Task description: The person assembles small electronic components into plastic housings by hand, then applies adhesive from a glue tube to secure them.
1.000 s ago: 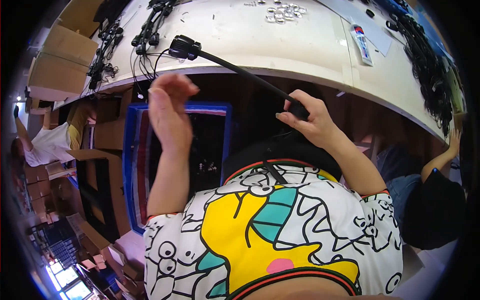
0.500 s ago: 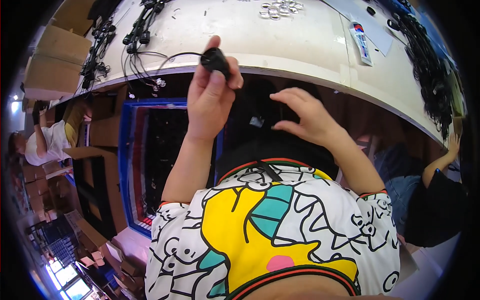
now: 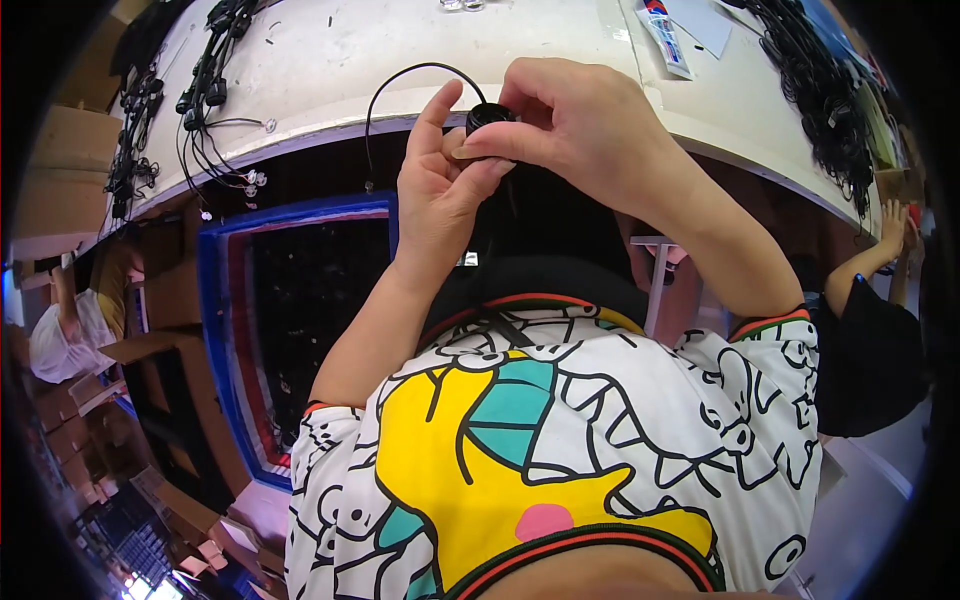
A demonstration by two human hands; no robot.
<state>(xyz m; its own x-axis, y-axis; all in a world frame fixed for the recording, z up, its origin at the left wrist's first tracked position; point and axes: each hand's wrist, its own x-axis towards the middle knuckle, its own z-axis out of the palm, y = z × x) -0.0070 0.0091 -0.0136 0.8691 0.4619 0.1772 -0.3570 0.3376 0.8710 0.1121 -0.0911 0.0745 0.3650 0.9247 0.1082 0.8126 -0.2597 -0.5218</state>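
Both hands meet at the table's near edge around a small round black part with a thin black cable. The cable arches up from the part and hangs down to the left. From below, my left hand pinches the part with thumb and fingers, its index finger raised beside it. My right hand grips it from the right, thumb across the front. Fingers cover most of the part's lower side.
Black cable assemblies lie on the white table at left, some ends hanging over its edge. A tube and a black cable bundle lie at right. Below left stands a blue-rimmed bin. Other people are at both sides.
My right hand has come up and left from beside the part and now grips it. My left hand has shifted a little right and lower. The cable now arches higher.
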